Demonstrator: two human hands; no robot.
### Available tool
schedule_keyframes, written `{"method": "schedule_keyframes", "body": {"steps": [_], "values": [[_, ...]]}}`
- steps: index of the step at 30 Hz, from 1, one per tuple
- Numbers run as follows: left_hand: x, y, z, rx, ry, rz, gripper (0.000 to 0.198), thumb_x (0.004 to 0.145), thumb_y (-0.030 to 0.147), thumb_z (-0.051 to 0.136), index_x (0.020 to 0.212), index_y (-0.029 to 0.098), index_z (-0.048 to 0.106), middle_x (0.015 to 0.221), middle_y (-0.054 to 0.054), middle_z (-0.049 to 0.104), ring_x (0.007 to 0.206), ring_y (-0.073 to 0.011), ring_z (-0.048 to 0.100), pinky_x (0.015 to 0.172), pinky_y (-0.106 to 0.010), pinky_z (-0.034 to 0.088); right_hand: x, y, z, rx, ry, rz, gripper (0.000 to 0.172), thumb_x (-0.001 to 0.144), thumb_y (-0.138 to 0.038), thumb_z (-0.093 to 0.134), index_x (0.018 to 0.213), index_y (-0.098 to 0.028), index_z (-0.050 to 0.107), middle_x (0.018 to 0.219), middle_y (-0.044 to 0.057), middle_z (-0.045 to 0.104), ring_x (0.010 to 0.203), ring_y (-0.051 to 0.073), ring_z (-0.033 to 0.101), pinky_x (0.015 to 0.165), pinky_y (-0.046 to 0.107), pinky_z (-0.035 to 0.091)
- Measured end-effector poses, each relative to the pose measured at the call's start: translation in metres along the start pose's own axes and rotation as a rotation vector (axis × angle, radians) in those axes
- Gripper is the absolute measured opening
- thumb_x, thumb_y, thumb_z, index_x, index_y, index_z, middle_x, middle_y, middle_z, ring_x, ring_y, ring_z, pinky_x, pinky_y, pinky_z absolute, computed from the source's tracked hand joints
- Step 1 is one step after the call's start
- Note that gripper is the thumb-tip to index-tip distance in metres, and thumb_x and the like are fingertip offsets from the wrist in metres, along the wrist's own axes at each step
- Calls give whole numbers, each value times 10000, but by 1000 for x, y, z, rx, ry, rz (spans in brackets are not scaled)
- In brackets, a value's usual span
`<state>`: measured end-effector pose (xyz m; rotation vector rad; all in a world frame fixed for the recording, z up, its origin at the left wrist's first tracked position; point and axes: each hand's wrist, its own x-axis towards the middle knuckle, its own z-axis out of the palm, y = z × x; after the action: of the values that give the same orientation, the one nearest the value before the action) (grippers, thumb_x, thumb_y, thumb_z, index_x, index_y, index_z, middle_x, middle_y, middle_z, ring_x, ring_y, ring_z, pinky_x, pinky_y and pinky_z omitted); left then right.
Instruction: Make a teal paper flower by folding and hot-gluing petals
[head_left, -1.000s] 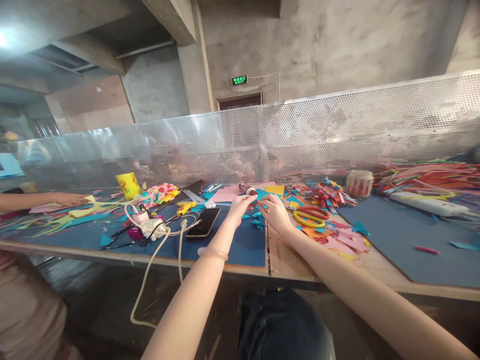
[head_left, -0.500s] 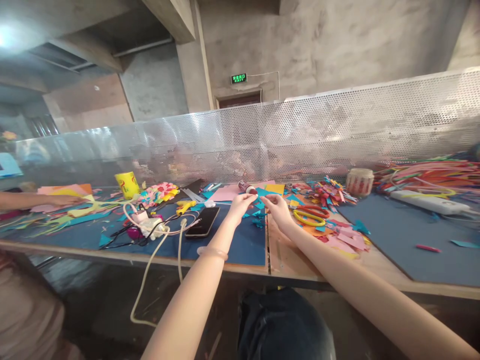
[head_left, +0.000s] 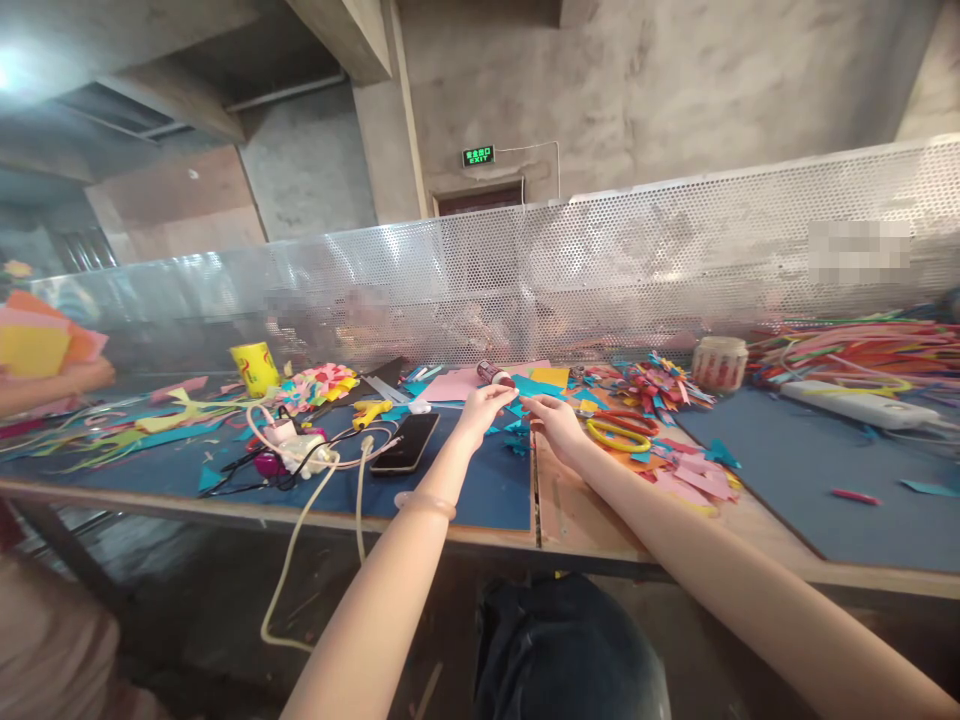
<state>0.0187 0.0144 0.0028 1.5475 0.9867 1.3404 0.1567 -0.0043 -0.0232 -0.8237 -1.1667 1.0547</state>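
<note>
My left hand (head_left: 481, 412) and my right hand (head_left: 553, 422) are stretched out over the table, fingertips almost meeting. Both pinch a small teal paper piece (head_left: 519, 405) held between them, just above the blue mat (head_left: 487, 490). More teal scraps (head_left: 516, 440) lie under my hands. A glue stick (head_left: 493, 375) lies just beyond my left hand on pink paper (head_left: 454, 386). Scissors with yellow and red handles (head_left: 619, 432) lie right of my right hand.
A black phone (head_left: 408, 443), a power strip with cables (head_left: 300, 452) and a yellow cup (head_left: 256, 369) sit to the left. Paper flowers (head_left: 660, 385), a tape roll (head_left: 718, 366) and coloured strips (head_left: 862, 350) lie right. Another person's hand (head_left: 82, 378) holds coloured sheets far left. A perforated metal screen (head_left: 600, 270) backs the table.
My hands have stayed nearly in place, pinching the teal piece, with the right hand shifting slightly. The person at far left has lifted a stack of coloured sheets off the table.
</note>
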Motion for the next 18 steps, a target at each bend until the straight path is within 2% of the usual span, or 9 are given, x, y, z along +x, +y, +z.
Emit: {"method": "schedule_keyframes", "body": {"steps": [7, 18], "values": [[0, -2, 0, -19, -47, -46, 256, 632, 371, 694, 785, 168, 671, 782, -59, 676, 798, -191, 619, 702, -301, 457, 2, -1, -1, 11, 69, -36, 260, 601, -411, 677, 682, -167, 637, 671, 14, 612, 619, 129, 548, 518, 227, 411], [-2, 1, 1, 15, -54, -45, 194, 630, 330, 686, 738, 170, 667, 730, -53, 682, 781, -198, 632, 698, -306, 451, 0, -7, -2, -102, 40, -82, 266, 591, -418, 689, 619, -159, 637, 601, -4, 576, 575, 114, 485, 539, 240, 370]]}}
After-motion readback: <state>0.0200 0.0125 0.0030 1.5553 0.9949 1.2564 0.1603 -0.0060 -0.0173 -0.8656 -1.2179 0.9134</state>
